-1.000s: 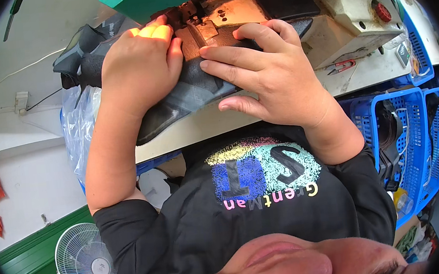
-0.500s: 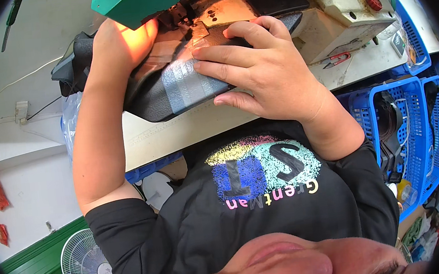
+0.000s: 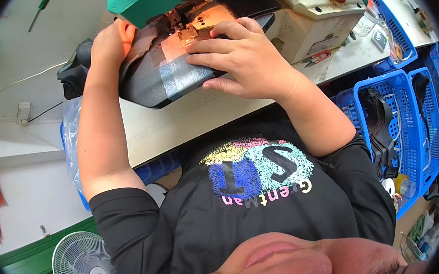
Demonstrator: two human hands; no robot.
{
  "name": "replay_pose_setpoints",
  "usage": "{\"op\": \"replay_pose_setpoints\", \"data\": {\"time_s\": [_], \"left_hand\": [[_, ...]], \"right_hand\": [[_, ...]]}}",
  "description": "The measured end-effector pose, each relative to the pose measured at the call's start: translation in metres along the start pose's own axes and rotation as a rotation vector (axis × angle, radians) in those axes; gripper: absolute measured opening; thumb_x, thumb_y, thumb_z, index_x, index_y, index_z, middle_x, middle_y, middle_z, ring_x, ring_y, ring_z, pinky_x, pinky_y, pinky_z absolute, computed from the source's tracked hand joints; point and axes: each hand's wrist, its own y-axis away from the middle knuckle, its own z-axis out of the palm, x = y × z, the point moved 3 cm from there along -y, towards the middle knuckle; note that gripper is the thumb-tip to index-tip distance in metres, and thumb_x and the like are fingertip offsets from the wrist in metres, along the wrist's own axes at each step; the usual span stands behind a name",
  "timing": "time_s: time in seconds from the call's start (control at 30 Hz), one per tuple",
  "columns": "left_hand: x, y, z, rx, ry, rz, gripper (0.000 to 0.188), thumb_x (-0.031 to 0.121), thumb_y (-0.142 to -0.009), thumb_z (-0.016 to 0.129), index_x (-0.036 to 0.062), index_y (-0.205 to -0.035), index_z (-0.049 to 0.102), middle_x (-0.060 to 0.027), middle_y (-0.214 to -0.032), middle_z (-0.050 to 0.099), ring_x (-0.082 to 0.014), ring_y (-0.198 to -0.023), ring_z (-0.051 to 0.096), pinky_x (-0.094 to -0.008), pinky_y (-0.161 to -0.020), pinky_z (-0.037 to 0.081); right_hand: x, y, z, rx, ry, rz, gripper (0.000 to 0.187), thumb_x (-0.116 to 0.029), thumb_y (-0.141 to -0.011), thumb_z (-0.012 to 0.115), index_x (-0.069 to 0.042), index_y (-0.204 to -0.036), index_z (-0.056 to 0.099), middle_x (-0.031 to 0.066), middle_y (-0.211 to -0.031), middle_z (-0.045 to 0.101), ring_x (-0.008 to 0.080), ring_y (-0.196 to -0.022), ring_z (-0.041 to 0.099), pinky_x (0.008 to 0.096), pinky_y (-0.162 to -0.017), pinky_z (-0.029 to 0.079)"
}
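A black leather-like piece with a shiny silver-grey band lies under the teal head of a sewing machine. My left hand is closed at the piece's far left edge, where a brownish flap lifts; its fingertips are partly hidden beside the machine head. Spread over the right part of the piece, my right hand rests with fingers stretched out and thumb along the near edge. Orange lamplight falls around the needle area, and the needle itself cannot be made out.
Red-handled thread snips lie on the table right of the machine body. Blue baskets with black parts stand at the right. A white fan is at lower left, and a dark bundle hangs beyond my left wrist.
The whole view has shifted slightly. My left hand has drawn a little away from under the machine head, and a lighter patch of the piece beside the band shows more fully.
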Motion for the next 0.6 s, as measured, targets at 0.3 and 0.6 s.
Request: {"op": "replay_pose_setpoints", "data": {"time_s": [0.3, 0.6], "left_hand": [[0.023, 0.152, -0.087, 0.066, 0.311, -0.029, 0.022, 0.025, -0.094, 0.070, 0.0037, -0.099, 0.068, -0.0191, -0.086, 0.069, -0.0403, -0.079, 0.066, -0.0433, -0.068, 0.053], [0.083, 0.182, -0.117, -0.219, 1.932, -0.210, 0.016, 0.019, -0.103, 0.063, 0.0053, -0.109, 0.064, 0.0010, -0.099, 0.067, -0.0093, -0.092, 0.065, -0.0256, -0.081, 0.053]], "right_hand": [[0.000, 0.002, -0.001, -0.031, 0.031, -0.037, 0.052, -0.044, -0.078, 0.078, -0.022, -0.125, 0.069, -0.0033, -0.136, 0.063, 0.0244, -0.124, 0.053, 0.0427, -0.105, 0.036], [-0.046, 0.002, -0.017, -0.140, -0.978, -0.033, 0.087, -0.049, -0.076, 0.086, 0.001, -0.141, 0.055, 0.0198, -0.143, 0.056, 0.0314, -0.135, 0.051, 0.0419, -0.114, 0.038]]}}
